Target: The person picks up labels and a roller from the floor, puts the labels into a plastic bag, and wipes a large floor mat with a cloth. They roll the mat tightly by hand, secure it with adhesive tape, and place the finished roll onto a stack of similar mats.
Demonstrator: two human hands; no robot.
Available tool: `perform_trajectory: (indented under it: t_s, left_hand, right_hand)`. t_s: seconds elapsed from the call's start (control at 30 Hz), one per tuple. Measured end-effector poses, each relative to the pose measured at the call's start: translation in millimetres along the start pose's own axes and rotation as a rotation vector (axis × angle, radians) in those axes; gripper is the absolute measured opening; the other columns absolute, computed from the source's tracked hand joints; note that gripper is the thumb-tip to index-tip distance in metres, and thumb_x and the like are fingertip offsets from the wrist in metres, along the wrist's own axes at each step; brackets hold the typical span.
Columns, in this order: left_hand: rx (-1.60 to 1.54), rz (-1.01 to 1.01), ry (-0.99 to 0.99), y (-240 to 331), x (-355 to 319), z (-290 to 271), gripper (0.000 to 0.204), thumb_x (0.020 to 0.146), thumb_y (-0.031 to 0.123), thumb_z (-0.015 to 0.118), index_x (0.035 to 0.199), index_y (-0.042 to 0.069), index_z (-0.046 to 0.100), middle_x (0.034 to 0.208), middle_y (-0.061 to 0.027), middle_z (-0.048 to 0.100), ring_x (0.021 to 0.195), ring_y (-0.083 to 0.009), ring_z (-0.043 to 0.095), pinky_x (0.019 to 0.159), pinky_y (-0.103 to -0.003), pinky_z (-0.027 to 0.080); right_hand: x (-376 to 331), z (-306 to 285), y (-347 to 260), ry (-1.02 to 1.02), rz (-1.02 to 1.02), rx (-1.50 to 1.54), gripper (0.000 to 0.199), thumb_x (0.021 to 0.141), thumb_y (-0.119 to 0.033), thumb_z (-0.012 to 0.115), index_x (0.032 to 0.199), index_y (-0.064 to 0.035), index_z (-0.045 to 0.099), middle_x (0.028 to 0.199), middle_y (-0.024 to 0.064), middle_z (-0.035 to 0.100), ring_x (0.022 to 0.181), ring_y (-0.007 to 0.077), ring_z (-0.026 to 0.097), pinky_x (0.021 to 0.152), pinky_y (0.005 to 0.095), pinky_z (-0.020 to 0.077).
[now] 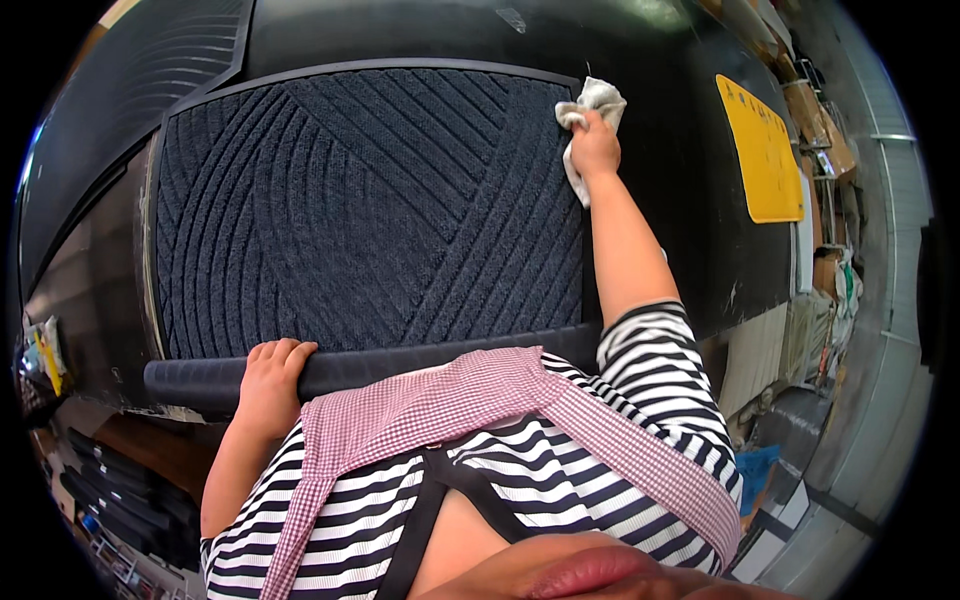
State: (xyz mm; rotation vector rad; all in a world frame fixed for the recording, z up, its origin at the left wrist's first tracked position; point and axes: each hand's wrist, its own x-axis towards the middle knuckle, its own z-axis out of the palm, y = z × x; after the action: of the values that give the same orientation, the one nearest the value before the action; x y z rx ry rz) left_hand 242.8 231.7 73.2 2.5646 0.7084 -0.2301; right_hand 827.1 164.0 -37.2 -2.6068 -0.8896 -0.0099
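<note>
A dark blue-grey floor mat [370,210] with a ribbed, carved pile and a black rubber border lies on a black work table. Its near border bends down at the table's front edge, against my body. My left hand [272,372] is closed over that near border at the left, fingers curled on top and the thumb hidden. At the mat's far right corner, my outstretched right hand [596,146] grips a crumpled white cloth [601,98]. Part of the cloth hangs below the hand along the mat's right border.
Another dark mat [150,70] lies at the far left, its edge touching this one. A yellow sheet [762,150] is on the table at the right. Cardboard boxes [806,112] stand beyond the table's right side. Stacked dark mats [130,490] sit low at the left.
</note>
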Motion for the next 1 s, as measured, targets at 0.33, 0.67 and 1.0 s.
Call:
perform_trajectory:
  t_s: [0.33,0.67,1.0]
  left_hand:
    - [-0.095,-0.019,-0.096,-2,-1,-19,0.077,0.059,0.026,0.087,0.130,0.008,0.061,0.124,-0.0114,0.062,0.120,-0.0323,0.057,0.111,-0.046,0.036]
    - [-0.091,0.091,0.033,-22,-12,5,0.052,0.082,0.025,0.069,0.131,0.008,0.061,0.114,-0.0103,0.064,0.112,-0.0283,0.061,0.103,-0.042,0.040]
    - [-0.127,0.240,0.257,-43,-13,33,0.035,0.091,0.022,0.056,0.122,0.008,0.065,0.095,-0.0062,0.062,0.095,-0.0219,0.062,0.089,-0.037,0.043]
  right_hand:
    - [108,38,-20,0.235,0.026,-0.141,0.028,0.092,-0.039,0.065,0.106,-0.0153,0.071,0.116,0.0139,0.066,0.111,0.0371,0.062,0.093,0.0496,0.0507]
    - [21,122,-262,0.223,-0.494,0.019,0.016,0.088,-0.026,0.067,0.090,-0.0112,0.073,0.099,0.0111,0.068,0.099,0.0357,0.064,0.087,0.0459,0.0509]
    - [-49,222,-546,0.153,-0.671,0.115,0.023,0.090,-0.026,0.061,0.098,-0.0114,0.077,0.111,0.0128,0.069,0.105,0.0361,0.064,0.092,0.0463,0.0523]
